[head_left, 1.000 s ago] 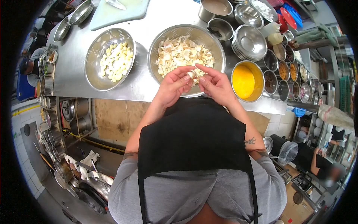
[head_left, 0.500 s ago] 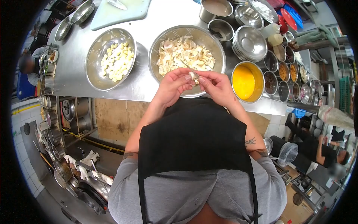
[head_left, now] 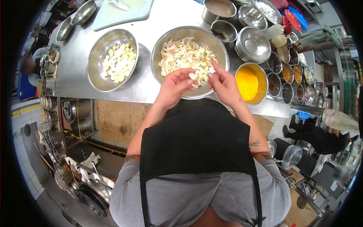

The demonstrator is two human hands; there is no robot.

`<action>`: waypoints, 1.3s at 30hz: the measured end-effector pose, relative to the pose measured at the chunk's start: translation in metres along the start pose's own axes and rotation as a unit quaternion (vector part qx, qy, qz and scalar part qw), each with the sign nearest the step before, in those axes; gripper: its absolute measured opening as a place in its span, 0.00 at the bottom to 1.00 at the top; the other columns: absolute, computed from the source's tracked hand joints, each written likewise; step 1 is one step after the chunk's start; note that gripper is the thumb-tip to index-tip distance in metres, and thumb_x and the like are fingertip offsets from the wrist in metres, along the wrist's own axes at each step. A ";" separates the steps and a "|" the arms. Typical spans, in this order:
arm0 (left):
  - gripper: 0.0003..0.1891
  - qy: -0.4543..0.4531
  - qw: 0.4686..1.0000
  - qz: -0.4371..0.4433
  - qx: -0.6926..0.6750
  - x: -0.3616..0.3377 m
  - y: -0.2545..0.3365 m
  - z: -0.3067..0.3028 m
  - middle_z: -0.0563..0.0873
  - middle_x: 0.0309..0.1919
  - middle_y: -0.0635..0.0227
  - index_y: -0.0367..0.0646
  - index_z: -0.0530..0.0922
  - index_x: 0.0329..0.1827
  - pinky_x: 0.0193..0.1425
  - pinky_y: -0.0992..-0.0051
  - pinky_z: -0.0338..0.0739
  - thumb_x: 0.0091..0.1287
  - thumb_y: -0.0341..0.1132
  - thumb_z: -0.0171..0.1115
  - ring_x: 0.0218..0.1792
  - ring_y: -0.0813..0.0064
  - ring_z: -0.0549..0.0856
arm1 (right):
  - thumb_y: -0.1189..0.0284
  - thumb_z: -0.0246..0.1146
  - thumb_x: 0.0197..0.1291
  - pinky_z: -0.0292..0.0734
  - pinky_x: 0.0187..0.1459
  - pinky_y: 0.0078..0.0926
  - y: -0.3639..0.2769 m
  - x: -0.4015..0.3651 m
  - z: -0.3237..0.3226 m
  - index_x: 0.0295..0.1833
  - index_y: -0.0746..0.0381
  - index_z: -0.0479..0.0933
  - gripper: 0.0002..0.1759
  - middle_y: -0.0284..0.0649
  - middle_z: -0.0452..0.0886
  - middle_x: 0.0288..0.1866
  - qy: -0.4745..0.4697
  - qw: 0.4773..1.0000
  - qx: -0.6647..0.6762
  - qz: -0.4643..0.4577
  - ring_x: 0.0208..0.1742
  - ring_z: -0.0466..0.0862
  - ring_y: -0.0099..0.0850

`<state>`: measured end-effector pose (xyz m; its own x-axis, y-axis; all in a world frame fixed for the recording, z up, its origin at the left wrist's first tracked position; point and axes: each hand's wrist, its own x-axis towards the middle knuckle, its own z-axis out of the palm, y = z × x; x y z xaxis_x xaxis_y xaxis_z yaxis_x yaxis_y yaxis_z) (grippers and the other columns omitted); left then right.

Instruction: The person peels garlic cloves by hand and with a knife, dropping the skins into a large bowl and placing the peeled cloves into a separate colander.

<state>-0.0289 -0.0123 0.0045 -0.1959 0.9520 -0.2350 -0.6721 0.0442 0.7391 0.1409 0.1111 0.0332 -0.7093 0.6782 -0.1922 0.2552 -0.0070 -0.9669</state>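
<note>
Between the fingertips of my left hand [head_left: 175,87] is a pale garlic clove [head_left: 193,76], over the near part of a large perforated colander [head_left: 156,44]. My right hand [head_left: 224,84] is a little to the right, apart from the left, its fingers spread over the colander's near right side with nothing visible in them. Garlic cloves and papery skins [head_left: 181,56] lie in this colander. A second colander [head_left: 94,48] on the left holds peeled cloves [head_left: 119,62].
A pot of yellow liquid [head_left: 247,84] stands close beside my right hand. Stacked steel bowls [head_left: 255,43] are behind it. A pale cutting board [head_left: 132,15] with a knife [head_left: 119,4] lies at the back left. Another person [head_left: 317,137] is at the far right.
My hands have moved apart; the right moved right and opened, while the left keeps hold of the clove. The other person at the far right has shifted position.
</note>
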 end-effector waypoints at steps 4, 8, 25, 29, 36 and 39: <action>0.18 0.027 0.999 0.002 -0.029 0.001 0.003 0.002 0.83 0.50 0.62 0.35 0.74 0.62 0.45 0.78 0.79 0.69 0.23 0.59 0.45 0.76 0.83 | 0.71 0.61 0.68 0.71 0.33 0.17 -0.004 -0.001 0.005 0.61 0.63 0.79 0.17 0.31 0.80 0.26 0.006 0.994 -0.113 -0.010 0.28 0.74 0.14; 0.18 0.045 0.999 0.019 -0.007 0.002 0.001 -0.001 0.84 0.50 0.61 0.36 0.74 0.62 0.44 0.79 0.79 0.69 0.23 0.58 0.43 0.78 0.83 | 0.72 0.63 0.67 0.71 0.32 0.17 0.001 0.002 0.007 0.62 0.60 0.78 0.18 0.30 0.79 0.25 0.035 0.998 -0.053 -0.024 0.27 0.73 0.14; 0.17 0.067 0.994 0.017 0.090 0.001 0.006 -0.004 0.85 0.35 0.68 0.35 0.77 0.56 0.42 0.81 0.78 0.63 0.20 0.65 0.37 0.80 0.84 | 0.75 0.61 0.67 0.62 0.28 0.14 -0.004 -0.010 0.016 0.68 0.59 0.73 0.23 0.22 0.70 0.24 -0.113 0.993 0.032 -0.031 0.26 0.64 0.12; 0.18 0.037 0.999 0.007 0.024 0.000 0.003 -0.006 0.85 0.36 0.67 0.36 0.77 0.56 0.43 0.80 0.79 0.63 0.21 0.65 0.38 0.79 0.84 | 0.75 0.60 0.68 0.63 0.28 0.14 -0.004 -0.009 0.015 0.67 0.59 0.74 0.22 0.23 0.70 0.24 -0.114 0.993 0.033 -0.025 0.26 0.65 0.12; 0.17 0.003 0.998 0.023 -0.057 -0.001 0.001 -0.002 0.85 0.44 0.64 0.37 0.76 0.57 0.46 0.78 0.79 0.65 0.21 0.63 0.44 0.76 0.85 | 0.73 0.59 0.69 0.70 0.32 0.15 -0.009 -0.009 0.014 0.64 0.60 0.77 0.18 0.27 0.77 0.28 -0.090 0.994 0.057 -0.023 0.30 0.72 0.14; 0.16 0.001 0.998 0.018 -0.060 0.000 -0.002 -0.005 0.84 0.46 0.63 0.38 0.75 0.57 0.47 0.77 0.79 0.66 0.21 0.62 0.44 0.75 0.85 | 0.74 0.59 0.69 0.71 0.33 0.16 -0.009 -0.008 0.011 0.63 0.59 0.77 0.18 0.28 0.78 0.30 -0.088 0.994 0.065 0.002 0.31 0.73 0.15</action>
<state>-0.0311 -0.0138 0.0000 -0.2227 0.9517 -0.2114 -0.7454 -0.0265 0.6661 0.1370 0.0983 0.0417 -0.8158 0.5385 -0.2111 0.1795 -0.1113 -0.9774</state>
